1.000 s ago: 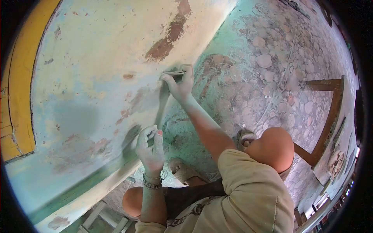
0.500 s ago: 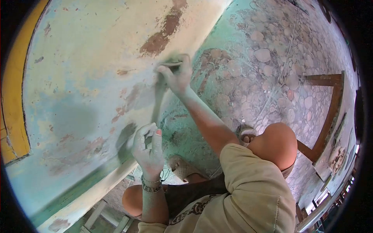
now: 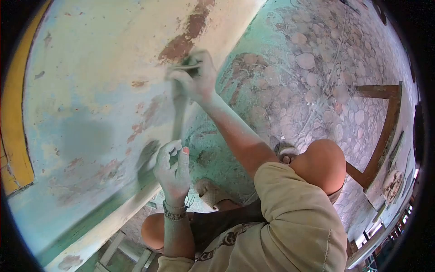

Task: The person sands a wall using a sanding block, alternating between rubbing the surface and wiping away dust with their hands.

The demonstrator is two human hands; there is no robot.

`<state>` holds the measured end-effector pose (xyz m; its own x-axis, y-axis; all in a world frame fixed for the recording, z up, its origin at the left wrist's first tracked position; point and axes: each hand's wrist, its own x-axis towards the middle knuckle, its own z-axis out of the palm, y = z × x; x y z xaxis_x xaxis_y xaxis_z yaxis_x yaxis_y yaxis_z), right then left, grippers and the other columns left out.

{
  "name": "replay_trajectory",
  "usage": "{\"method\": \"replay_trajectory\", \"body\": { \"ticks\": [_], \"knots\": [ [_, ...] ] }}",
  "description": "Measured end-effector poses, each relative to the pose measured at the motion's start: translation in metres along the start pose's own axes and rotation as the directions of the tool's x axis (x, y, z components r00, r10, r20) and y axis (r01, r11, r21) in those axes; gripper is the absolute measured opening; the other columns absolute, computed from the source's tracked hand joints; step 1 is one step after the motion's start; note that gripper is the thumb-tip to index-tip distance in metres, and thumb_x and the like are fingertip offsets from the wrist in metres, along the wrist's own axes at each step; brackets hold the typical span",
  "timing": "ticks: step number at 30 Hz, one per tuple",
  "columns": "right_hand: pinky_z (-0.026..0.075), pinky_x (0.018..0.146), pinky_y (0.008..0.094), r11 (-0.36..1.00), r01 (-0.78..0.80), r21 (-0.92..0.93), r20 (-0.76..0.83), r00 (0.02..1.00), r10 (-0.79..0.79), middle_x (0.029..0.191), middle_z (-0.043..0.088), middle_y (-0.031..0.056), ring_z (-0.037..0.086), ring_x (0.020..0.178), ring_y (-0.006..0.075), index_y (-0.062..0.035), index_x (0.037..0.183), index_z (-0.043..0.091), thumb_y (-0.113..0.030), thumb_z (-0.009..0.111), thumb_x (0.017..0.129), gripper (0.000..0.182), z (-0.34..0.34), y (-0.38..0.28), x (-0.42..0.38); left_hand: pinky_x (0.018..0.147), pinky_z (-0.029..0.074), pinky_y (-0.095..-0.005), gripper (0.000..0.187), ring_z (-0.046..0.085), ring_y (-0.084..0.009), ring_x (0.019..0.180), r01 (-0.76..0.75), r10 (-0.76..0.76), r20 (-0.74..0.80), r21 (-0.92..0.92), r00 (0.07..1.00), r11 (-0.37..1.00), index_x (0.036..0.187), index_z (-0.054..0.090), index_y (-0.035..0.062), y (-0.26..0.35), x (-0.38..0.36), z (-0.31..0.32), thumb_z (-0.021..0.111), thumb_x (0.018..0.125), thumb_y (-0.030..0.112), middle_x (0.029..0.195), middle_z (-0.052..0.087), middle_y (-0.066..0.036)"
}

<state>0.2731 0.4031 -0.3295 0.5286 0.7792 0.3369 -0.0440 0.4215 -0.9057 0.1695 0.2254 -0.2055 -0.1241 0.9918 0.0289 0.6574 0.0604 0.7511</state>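
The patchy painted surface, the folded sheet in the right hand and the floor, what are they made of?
Painted surface: perhaps wood or plaster under worn, dull paint, since brownish patches show through. Folded sheet in the right hand: maybe stiff paper, looking thin and matte, though blurred. Floor: seemingly dusty stone, from its rounded pieces.

Kinda hazy, soft light; right hand point(image 3: 199, 78) is motion-blurred, soft shadows on the wall point(image 3: 90, 93), fisheye bends edges into black.

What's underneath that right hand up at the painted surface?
In the right hand is a thin, blurred sheet, held at the painted surface. A brown patch shows just above. The spot directly beneath the sheet is covered, so I can't tell what's there.
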Motion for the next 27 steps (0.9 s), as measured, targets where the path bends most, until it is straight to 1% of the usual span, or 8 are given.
{"method": "replay_trajectory", "body": {
  "ticks": [5, 9, 13, 16, 20, 23, 24, 27],
  "knots": [
    [0.049, 0.073, 0.0350, 0.991, -0.096, 0.091, 0.048, 0.995, 0.092, 0.089, 0.058, 0.0099, 0.059, 0.083, 0.0230, -0.0037, 0.091, 0.057, -0.013, 0.083, 0.067, 0.036, -0.019, 0.050, -0.014, 0.080, 0.047, -0.0253, 0.018, 0.056, -0.0116, 0.088, -0.043, 0.043, -0.028, -0.014, 0.999, 0.999, 0.105, 0.062, -0.0010, -0.002, 0.013, -0.001, 0.064, 0.089, 0.007, 0.100, 0.062, -0.006],
    [0.048, 0.072, 0.0358, 0.923, 0.376, -0.079, 0.106, 0.924, -0.367, 0.085, 0.061, 0.0094, 0.058, 0.082, 0.0261, -0.0029, 0.089, 0.057, -0.010, 0.083, 0.064, 0.037, 0.003, -0.042, 0.024, 0.080, 0.046, -0.0245, 0.017, 0.055, -0.0110, 0.089, 0.053, -0.052, 0.028, -0.052, 0.998, 0.997, 0.105, 0.061, -0.0017, 0.004, 0.012, 0.008, 0.063, 0.089, 0.006, 0.100, 0.061, -0.005],
    [0.047, 0.069, 0.0351, 0.898, -0.319, 0.303, 0.046, 0.946, 0.320, 0.086, 0.058, 0.0108, 0.057, 0.081, 0.0269, -0.0047, 0.088, 0.055, -0.015, 0.087, 0.060, 0.043, -0.018, 0.043, -0.010, 0.079, 0.046, -0.0245, 0.018, 0.055, -0.0108, 0.088, -0.010, 0.010, 0.004, -0.066, 1.000, 0.998, 0.105, 0.061, -0.0019, -0.004, 0.024, 0.007, 0.063, 0.090, 0.005, 0.100, 0.060, -0.005],
    [0.047, 0.070, 0.0351, 0.972, -0.222, 0.072, 0.047, 0.975, 0.219, 0.089, 0.057, 0.0117, 0.057, 0.084, 0.0264, -0.0045, 0.089, 0.054, -0.016, 0.087, 0.061, 0.045, -0.026, 0.035, -0.004, 0.080, 0.047, -0.0246, 0.018, 0.056, -0.0109, 0.088, 0.014, -0.013, 0.019, -0.069, 1.000, 0.998, 0.106, 0.061, -0.0018, 0.000, 0.021, 0.011, 0.063, 0.089, 0.006, 0.100, 0.061, -0.006],
    [0.050, 0.071, 0.0366, 0.951, 0.288, -0.108, 0.140, 0.952, -0.273, 0.090, 0.059, 0.0128, 0.059, 0.083, 0.0233, -0.0028, 0.092, 0.055, -0.014, 0.085, 0.065, 0.042, -0.006, -0.020, 0.018, 0.082, 0.047, -0.0251, 0.019, 0.057, -0.0116, 0.090, 0.035, -0.035, 0.073, -0.001, 0.997, 0.999, 0.104, 0.062, -0.0019, 0.004, 0.017, 0.018, 0.064, 0.089, 0.007, 0.100, 0.062, -0.007],
    [0.049, 0.069, 0.0358, 0.997, 0.001, -0.080, 0.074, 0.997, 0.005, 0.088, 0.059, 0.0130, 0.059, 0.081, 0.0236, -0.0034, 0.092, 0.055, -0.015, 0.086, 0.064, 0.043, -0.022, 0.037, -0.005, 0.083, 0.047, -0.0263, 0.019, 0.057, -0.0127, 0.091, -0.030, 0.027, 0.060, 0.051, 0.998, 0.998, 0.103, 0.063, -0.0016, 0.009, 0.024, 0.018, 0.065, 0.088, 0.009, 0.099, 0.063, -0.008],
    [0.049, 0.068, 0.0350, 0.861, -0.395, 0.320, 0.154, 0.919, 0.364, 0.085, 0.059, 0.0123, 0.059, 0.079, 0.0238, -0.0037, 0.092, 0.055, -0.016, 0.086, 0.064, 0.044, -0.029, 0.034, -0.008, 0.083, 0.047, -0.0267, 0.019, 0.057, -0.0128, 0.091, -0.015, 0.014, 0.046, 0.028, 0.999, 0.999, 0.103, 0.063, -0.0016, 0.010, 0.024, 0.017, 0.065, 0.088, 0.009, 0.099, 0.063, -0.007],
    [0.049, 0.069, 0.0362, 0.994, 0.087, -0.067, 0.128, 0.989, -0.078, 0.082, 0.059, 0.0118, 0.059, 0.078, 0.0256, -0.0042, 0.090, 0.055, -0.017, 0.086, 0.063, 0.043, -0.026, 0.019, 0.000, 0.082, 0.047, -0.0276, 0.021, 0.057, -0.0133, 0.088, 0.014, -0.013, 0.040, -0.024, 0.999, 1.000, 0.105, 0.062, -0.0017, 0.006, 0.025, 0.019, 0.066, 0.088, 0.010, 0.097, 0.063, -0.007]
  ]
}}
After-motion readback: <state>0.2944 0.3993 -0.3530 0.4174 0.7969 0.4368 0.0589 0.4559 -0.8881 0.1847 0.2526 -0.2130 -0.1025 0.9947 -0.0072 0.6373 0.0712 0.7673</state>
